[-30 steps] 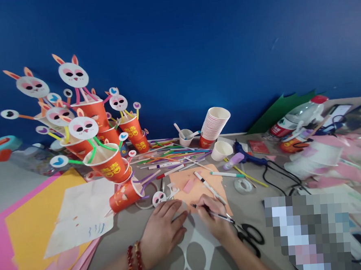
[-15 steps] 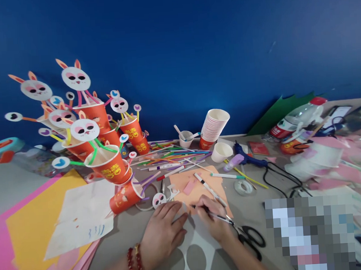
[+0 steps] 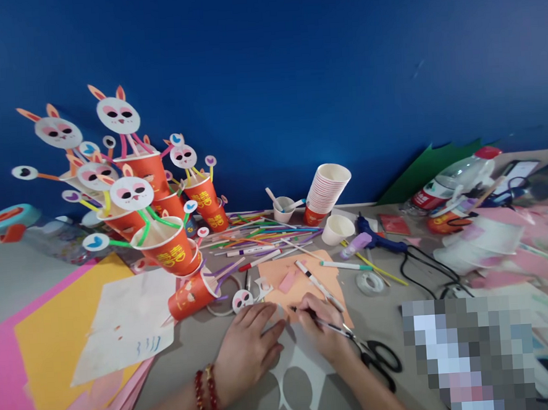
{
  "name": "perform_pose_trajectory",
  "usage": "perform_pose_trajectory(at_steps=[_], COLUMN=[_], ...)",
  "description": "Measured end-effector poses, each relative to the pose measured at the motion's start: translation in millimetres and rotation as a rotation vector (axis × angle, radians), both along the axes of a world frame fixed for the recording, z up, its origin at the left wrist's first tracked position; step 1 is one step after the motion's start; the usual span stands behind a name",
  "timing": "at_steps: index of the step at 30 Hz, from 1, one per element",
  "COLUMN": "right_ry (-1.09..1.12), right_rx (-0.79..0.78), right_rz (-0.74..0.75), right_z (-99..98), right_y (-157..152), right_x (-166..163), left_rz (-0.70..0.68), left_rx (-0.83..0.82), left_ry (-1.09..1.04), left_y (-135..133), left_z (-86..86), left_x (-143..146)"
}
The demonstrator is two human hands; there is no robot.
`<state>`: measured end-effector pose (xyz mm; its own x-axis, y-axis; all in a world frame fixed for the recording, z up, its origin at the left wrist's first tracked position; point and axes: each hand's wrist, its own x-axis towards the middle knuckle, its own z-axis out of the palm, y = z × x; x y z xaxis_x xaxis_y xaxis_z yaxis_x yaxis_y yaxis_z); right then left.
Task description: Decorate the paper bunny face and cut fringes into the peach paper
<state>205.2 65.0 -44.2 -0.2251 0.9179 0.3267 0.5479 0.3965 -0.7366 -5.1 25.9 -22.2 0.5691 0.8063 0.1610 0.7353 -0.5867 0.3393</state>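
Head view: the left hand (image 3: 248,349) lies palm down with fingers loosely spread, over the left side of a white paper offcut (image 3: 306,350) with a large round hole cut in it. To its right, the right hand (image 3: 323,326) pinches a dark pen (image 3: 330,323), tip down where the offcut meets a peach sheet (image 3: 271,270); which of the two the tip meets, I cannot tell. For clean marks, the left hand should probably press close to the tip, since the cut-away paper looks floppy, and the pen should move in short, light strokes, its rear end clear of the black-handled scissors (image 3: 382,354) just beside it.

On the grey table (image 3: 199,352), from the left: a yellow sheet (image 3: 41,343) overlapped by a white sheet (image 3: 118,319) with blue marks; red paper cups (image 3: 163,255) bearing rabbit faces; a tipped red cup (image 3: 193,294); a small rabbit face (image 3: 242,300); coloured sticks and markers. Farther right stand a stack of paper cups (image 3: 326,189), then a clear tape roll (image 3: 370,282), a blue glue gun (image 3: 380,238) and a leaning plastic bottle (image 3: 453,178). A plain blue wall (image 3: 267,94) rises behind; the lower right is partly pixelated.
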Motion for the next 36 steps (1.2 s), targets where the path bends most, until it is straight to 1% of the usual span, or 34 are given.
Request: perform_pose_trajectory(at_steps=[10, 16, 23, 36], right_ry=[0.007, 0.012, -0.007, -0.013], right_rx=[0.019, 0.011, 0.013, 0.013], right_rz=[-0.002, 0.004, 0.001, 0.006], right_z=[3.8, 3.9, 5.4, 8.3], right_y=[-0.2, -0.2, -0.7, -0.1], right_x=[-0.7, -1.3, -1.9, -2.9], left_rz=[-0.009, -0.001, 0.004, -0.002], left_rx=[0.027, 0.055, 0.029, 0.013], left_ry=[0.007, -0.008, -0.002, -0.011], left_y=[0.8, -0.5, -0.2, -0.1], left_z=[1.4, -2.2, 1.7, 2.3], left_x=[-0.1, -0.3, 0.5, 0.1])
